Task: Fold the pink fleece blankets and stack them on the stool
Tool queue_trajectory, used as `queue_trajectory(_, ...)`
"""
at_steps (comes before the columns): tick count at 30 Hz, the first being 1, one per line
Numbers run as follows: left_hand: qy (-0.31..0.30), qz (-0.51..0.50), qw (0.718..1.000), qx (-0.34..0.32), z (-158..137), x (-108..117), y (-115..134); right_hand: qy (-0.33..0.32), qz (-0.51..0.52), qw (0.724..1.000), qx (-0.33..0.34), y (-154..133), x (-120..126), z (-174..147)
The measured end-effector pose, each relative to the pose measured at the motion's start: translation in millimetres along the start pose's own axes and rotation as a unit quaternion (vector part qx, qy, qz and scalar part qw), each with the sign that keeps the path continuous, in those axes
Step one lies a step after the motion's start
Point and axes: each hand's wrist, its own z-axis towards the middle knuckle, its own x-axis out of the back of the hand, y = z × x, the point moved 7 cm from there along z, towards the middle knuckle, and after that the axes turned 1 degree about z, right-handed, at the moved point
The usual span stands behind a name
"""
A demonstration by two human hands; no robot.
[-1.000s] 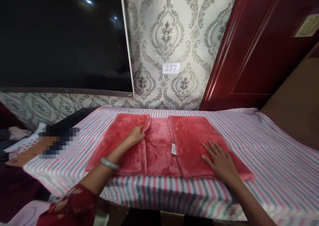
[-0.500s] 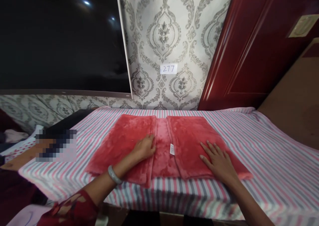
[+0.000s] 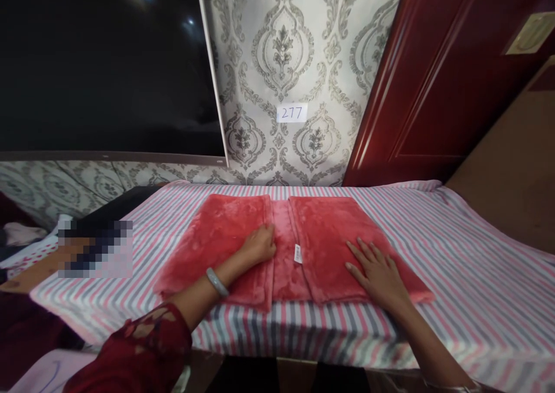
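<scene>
A red plush cloth (image 3: pixel 284 231) lies on the striped sheet (image 3: pixel 455 277), with both side flaps folded in toward its middle. My left hand (image 3: pixel 259 245) rests on the inner edge of the left flap (image 3: pixel 217 237), fingers curled down on it. My right hand (image 3: pixel 377 271) lies flat with fingers spread on the right flap (image 3: pixel 333 231), near its front corner. A small white label (image 3: pixel 298 253) shows at the right flap's inner edge, between my hands. A narrow strip of the cloth's middle remains uncovered.
A dark screen (image 3: pixel 104 63) hangs on the patterned wall at the left. A paper tag reading 277 (image 3: pixel 291 113) is stuck to the wall. A dark red door (image 3: pixel 433 75) stands at the right. Clothes and clutter (image 3: pixel 26 237) lie at the far left.
My left hand has drawn the left flap to the right, narrowing the uncovered middle strip. My right hand stayed flat on the right flap.
</scene>
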Motion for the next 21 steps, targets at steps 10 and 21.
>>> queue_trajectory(10,0.058,0.008,0.997,0.045,44.8,42.2,-28.0,-0.008,0.006,1.0,-0.007,-1.7,1.5,-1.2)
queue_trajectory(21,0.017,-0.001,0.995,0.102,138.4,20.3,-71.1,0.003,0.012,1.0,-0.003,-2.0,1.4,0.0)
